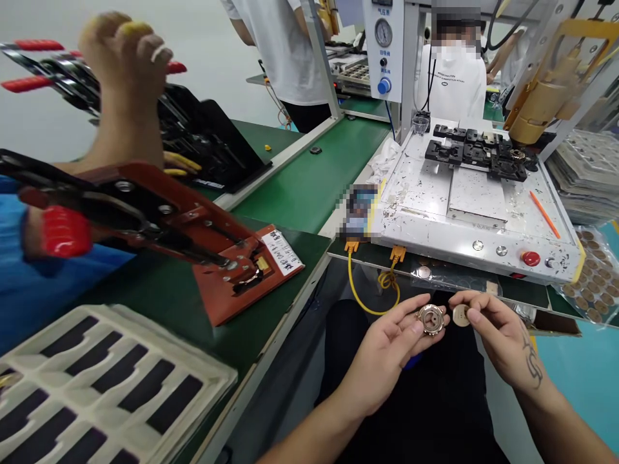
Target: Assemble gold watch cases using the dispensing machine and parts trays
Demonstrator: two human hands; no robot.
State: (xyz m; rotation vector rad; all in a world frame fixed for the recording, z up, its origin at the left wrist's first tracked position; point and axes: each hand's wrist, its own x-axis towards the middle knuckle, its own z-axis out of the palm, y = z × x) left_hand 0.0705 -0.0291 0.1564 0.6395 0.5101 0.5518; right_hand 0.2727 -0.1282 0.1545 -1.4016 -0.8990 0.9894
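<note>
Toothed metal ring (431, 319): small, round, rose-gold in tone, open at the centre. It is pinched by its rim in the closed fingers of the left hand (389, 351), near centre, over the lap and clear of the desk (309, 187).

Round disc (460, 315): pale and flat, gripped between thumb and forefinger of the right hand (500, 338), just beside the ring; contact between the two cannot be told.

Handling, as judged: both are light, stiff and smooth-plated, so prone to slip and scratch. Hold them by the outer edge, not the face.

Beyond the hands: yellow cable (358, 293); white machine bed (474, 206) with red button (530, 258); blister sheet (596, 277) of round parts at the right.

At the left: red clamp jig (227, 283), its white label (283, 252) printed too small to read.

At the far side: control box (384, 48) with gauge and blue knob, its characters illegible. No brand is readable.
</note>
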